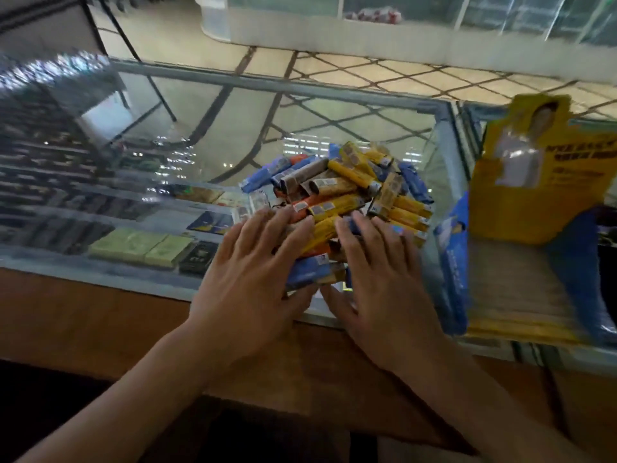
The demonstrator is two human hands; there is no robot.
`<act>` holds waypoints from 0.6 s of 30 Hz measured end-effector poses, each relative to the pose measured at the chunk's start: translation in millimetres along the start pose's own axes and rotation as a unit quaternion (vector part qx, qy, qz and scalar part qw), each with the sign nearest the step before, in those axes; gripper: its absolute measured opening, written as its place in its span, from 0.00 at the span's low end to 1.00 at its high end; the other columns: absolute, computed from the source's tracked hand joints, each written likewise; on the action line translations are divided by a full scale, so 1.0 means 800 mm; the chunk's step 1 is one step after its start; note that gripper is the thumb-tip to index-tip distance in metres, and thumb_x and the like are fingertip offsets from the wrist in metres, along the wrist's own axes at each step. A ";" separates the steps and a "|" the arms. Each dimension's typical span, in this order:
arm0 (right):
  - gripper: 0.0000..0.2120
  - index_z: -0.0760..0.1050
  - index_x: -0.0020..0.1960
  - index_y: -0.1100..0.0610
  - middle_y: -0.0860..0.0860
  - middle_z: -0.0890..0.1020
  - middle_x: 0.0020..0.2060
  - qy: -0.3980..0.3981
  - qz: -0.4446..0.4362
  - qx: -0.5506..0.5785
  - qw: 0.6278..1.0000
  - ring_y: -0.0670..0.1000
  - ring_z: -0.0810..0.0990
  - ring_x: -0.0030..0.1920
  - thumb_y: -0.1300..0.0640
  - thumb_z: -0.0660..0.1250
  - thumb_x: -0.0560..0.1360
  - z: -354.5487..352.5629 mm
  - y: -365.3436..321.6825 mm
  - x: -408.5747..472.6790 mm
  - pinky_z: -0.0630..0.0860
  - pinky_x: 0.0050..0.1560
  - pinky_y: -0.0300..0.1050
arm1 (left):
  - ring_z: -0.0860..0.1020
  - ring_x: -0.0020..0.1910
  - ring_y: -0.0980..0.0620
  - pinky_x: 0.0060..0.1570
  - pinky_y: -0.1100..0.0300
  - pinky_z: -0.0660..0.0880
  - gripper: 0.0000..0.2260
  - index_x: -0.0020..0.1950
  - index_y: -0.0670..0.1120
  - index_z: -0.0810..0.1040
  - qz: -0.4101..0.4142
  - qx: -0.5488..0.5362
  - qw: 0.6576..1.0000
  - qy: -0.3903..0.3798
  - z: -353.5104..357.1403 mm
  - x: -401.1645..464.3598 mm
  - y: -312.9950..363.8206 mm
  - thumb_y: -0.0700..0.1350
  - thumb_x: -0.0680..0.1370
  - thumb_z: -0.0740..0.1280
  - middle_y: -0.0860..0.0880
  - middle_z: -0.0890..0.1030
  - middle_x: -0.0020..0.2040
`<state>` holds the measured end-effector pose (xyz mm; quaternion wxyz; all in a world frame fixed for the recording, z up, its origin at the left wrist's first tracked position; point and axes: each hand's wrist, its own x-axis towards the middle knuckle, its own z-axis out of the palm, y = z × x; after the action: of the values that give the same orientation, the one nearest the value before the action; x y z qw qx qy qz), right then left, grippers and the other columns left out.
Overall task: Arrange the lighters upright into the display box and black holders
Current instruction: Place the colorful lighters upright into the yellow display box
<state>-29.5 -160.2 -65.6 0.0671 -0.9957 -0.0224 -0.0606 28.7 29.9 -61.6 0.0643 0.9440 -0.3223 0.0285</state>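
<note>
A loose pile of lighters [347, 185] in yellow, blue, brown and orange lies flat on the glass counter top [207, 121]. My left hand [253, 279] rests on the near left side of the pile with straight fingers. My right hand [380, 289] lies palm down on the near right side, fingers spread over the lighters. To the right stands the yellow and blue cardboard display box [521, 248], its tray showing no lighters. No black holders can be made out.
The counter is a glass showcase with packets [140, 243] on shelves below. A wooden ledge [93, 315] runs along its near edge. Beyond the counter lies a tiled floor [384, 75] and another cabinet at the back.
</note>
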 end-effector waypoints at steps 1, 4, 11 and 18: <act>0.36 0.51 0.80 0.53 0.54 0.59 0.78 0.010 -0.001 0.000 1.000 0.59 0.56 0.78 0.35 0.47 0.79 0.003 0.000 -0.001 0.52 0.76 0.64 | 0.49 0.80 0.45 0.77 0.43 0.54 0.36 0.81 0.55 0.49 0.000 0.005 1.000 0.007 0.002 -0.001 0.000 0.69 0.77 0.50 0.50 0.53 0.81; 0.36 0.50 0.80 0.51 0.52 0.60 0.77 0.036 -0.012 0.001 0.999 0.58 0.57 0.78 0.34 0.47 0.77 0.012 0.003 -0.002 0.53 0.76 0.63 | 0.50 0.80 0.49 0.75 0.48 0.55 0.36 0.81 0.56 0.48 -0.003 0.002 0.999 0.036 0.006 -0.003 -0.002 0.70 0.77 0.48 0.54 0.53 0.81; 0.36 0.51 0.79 0.49 0.50 0.64 0.75 0.092 -0.061 0.000 0.994 0.56 0.60 0.75 0.35 0.47 0.76 0.021 0.004 -0.001 0.56 0.75 0.62 | 0.54 0.77 0.57 0.73 0.50 0.62 0.34 0.79 0.60 0.49 -0.008 -0.008 0.995 0.104 0.012 -0.010 -0.005 0.69 0.76 0.48 0.60 0.57 0.79; 0.34 0.43 0.79 0.44 0.47 0.57 0.76 0.097 -0.074 0.028 0.992 0.52 0.54 0.77 0.38 0.55 0.79 0.019 0.004 -0.001 0.50 0.77 0.58 | 0.60 0.76 0.54 0.72 0.47 0.63 0.30 0.78 0.60 0.54 0.008 -0.018 0.994 0.105 0.015 -0.009 -0.010 0.67 0.78 0.56 0.58 0.61 0.78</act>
<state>-28.5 -161.7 -80.9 0.0921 -0.9785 -0.0908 -0.1609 28.1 38.5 -75.1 0.1142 0.9320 -0.3217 0.1221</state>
